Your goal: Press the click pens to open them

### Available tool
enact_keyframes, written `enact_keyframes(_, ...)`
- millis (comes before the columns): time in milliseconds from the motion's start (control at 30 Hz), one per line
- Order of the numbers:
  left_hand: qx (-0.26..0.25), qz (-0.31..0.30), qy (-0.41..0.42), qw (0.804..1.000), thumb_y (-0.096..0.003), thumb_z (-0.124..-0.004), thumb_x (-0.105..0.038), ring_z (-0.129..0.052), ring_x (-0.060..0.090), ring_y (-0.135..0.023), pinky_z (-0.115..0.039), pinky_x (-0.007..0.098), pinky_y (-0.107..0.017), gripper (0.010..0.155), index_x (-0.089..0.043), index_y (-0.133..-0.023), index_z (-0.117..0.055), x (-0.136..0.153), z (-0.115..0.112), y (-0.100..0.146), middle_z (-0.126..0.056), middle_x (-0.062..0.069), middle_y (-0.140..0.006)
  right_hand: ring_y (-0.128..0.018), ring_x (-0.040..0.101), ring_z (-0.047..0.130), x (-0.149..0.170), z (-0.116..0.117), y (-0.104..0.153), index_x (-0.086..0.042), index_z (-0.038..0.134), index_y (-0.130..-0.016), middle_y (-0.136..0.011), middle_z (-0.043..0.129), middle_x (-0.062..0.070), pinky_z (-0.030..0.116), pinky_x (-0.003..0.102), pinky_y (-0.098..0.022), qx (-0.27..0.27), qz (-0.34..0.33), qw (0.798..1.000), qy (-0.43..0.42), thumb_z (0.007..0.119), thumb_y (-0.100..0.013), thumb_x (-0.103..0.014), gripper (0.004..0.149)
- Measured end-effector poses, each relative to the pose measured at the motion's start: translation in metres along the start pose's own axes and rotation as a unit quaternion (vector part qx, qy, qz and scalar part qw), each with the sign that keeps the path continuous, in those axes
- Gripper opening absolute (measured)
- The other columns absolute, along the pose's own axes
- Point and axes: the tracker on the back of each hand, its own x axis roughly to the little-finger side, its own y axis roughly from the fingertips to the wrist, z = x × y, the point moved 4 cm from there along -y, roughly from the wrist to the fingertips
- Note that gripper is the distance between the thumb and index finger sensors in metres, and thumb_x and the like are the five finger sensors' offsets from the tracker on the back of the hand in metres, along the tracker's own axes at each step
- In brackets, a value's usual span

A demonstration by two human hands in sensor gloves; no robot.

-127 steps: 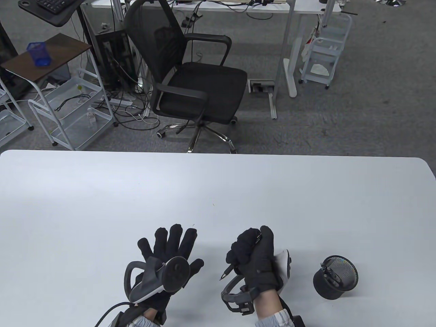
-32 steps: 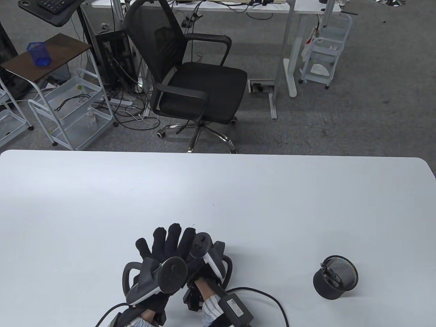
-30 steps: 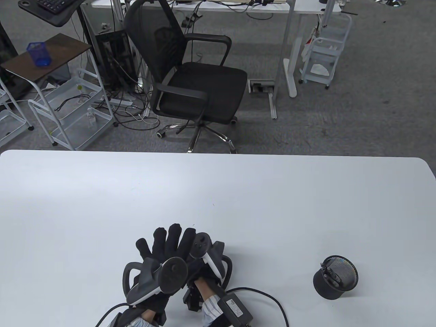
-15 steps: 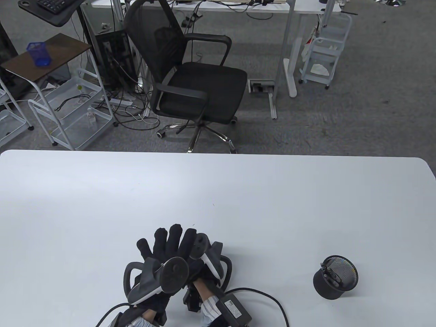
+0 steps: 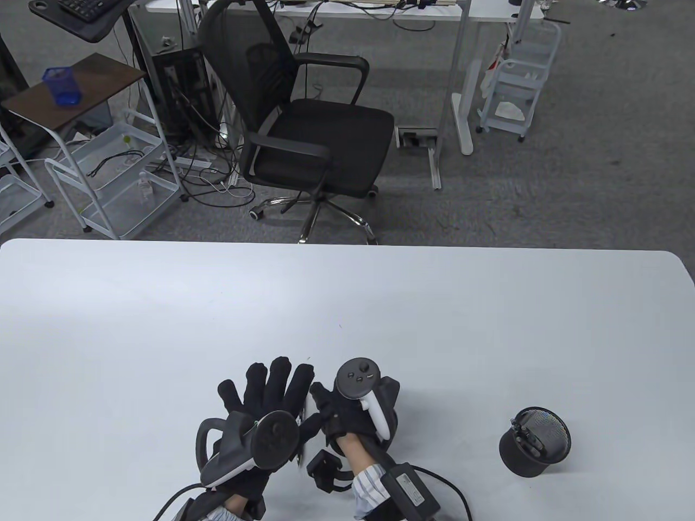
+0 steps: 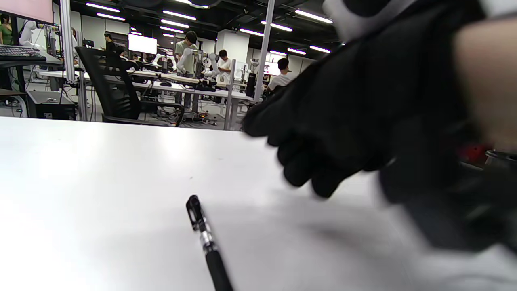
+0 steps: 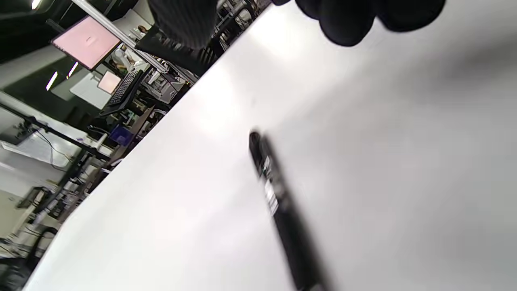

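Observation:
A black click pen (image 6: 208,242) lies loose on the white table (image 5: 347,304), just ahead of my left wrist. It also shows in the right wrist view (image 7: 278,206), below my right fingertips (image 7: 347,20), which do not touch it. My left hand (image 5: 266,388) rests flat on the table with its fingers spread and holds nothing. My right hand (image 5: 330,406) hovers just to its right, fingers loosely curled and empty; it also shows in the left wrist view (image 6: 343,121). In the table view the hands mostly hide the pen.
A black mesh pen cup (image 5: 535,442) with more pens in it stands on the table to the right of my right hand. A cable and a black box (image 5: 410,491) trail from my right wrist. An office chair (image 5: 304,130) stands beyond the far edge.
My right hand was pressed against the left hand's right side. It has drawn away to the right and turned, and the pen now lies free on the table. The left hand has not moved.

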Motion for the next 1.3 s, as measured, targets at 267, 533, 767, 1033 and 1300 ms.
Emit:
enact_keyframes(267, -0.002, -0.004, 0.007, 1.000, -0.0696, -0.052, -0.063, -0.033, 0.063, -0.116, -0.023, 0.086, -0.068, 0.074, -0.027, -0.127, -0.021, 0.000, 0.000, 0.000, -0.027, 0.023, -0.133, -0.100, 0.062, 0.049, 0.025, -0.138, 0.061, 0.008, 0.041, -0.118, -0.115, 0.041, 0.040, 0.038, 0.077, -0.071, 0.093, 0.025, 0.990, 0.106, 0.075, -0.065, -0.031, 0.074)
enact_keyframes(533, 0.001, -0.004, 0.011, 1.000, -0.0698, -0.051, -0.063, -0.033, 0.063, -0.116, -0.023, 0.086, -0.068, 0.074, -0.027, -0.127, -0.022, 0.001, -0.001, -0.001, -0.026, 0.023, -0.133, -0.106, 0.056, 0.048, 0.114, -0.200, 0.083, 0.001, 0.052, -0.117, -0.119, 0.043, 0.032, 0.034, 0.074, -0.074, 0.052, 0.083, 0.992, 0.076, 0.081, -0.062, -0.022, 0.067)
enact_keyframes(767, 0.002, -0.003, 0.009, 1.000, -0.0698, -0.051, -0.063, -0.033, 0.064, -0.115, -0.023, 0.086, -0.068, 0.073, -0.027, -0.127, -0.022, 0.001, -0.002, -0.001, -0.027, 0.023, -0.133, -0.106, 0.055, 0.050, 0.154, -0.217, 0.099, 0.001, 0.064, -0.112, -0.119, 0.046, 0.030, 0.033, 0.074, -0.075, 0.039, 0.013, 0.999, 0.021, 0.081, -0.061, -0.016, 0.056)
enact_keyframes(1033, 0.008, -0.003, 0.002, 1.000, -0.0698, -0.051, -0.062, -0.033, 0.064, -0.115, -0.023, 0.086, -0.068, 0.074, -0.027, -0.127, -0.022, 0.000, -0.005, -0.003, -0.027, 0.023, -0.133, -0.109, 0.051, 0.044, 0.176, -0.210, 0.101, -0.005, 0.072, -0.108, -0.121, 0.042, 0.026, 0.027, 0.073, -0.075, -0.001, -0.028, 0.998, 0.059, 0.080, -0.060, -0.010, 0.049)
enact_keyframes(1300, 0.011, 0.001, 0.001, 1.000, -0.0698, -0.051, -0.062, -0.033, 0.064, -0.115, -0.023, 0.086, -0.068, 0.074, -0.027, -0.127, -0.022, 0.000, -0.005, -0.003, -0.027, 0.023, -0.133, -0.107, 0.047, 0.054, 0.181, -0.208, 0.095, -0.003, 0.077, -0.103, -0.118, 0.054, 0.021, 0.030, 0.074, -0.075, 0.052, -0.036, 0.993, 0.101, 0.083, -0.059, -0.013, 0.046)
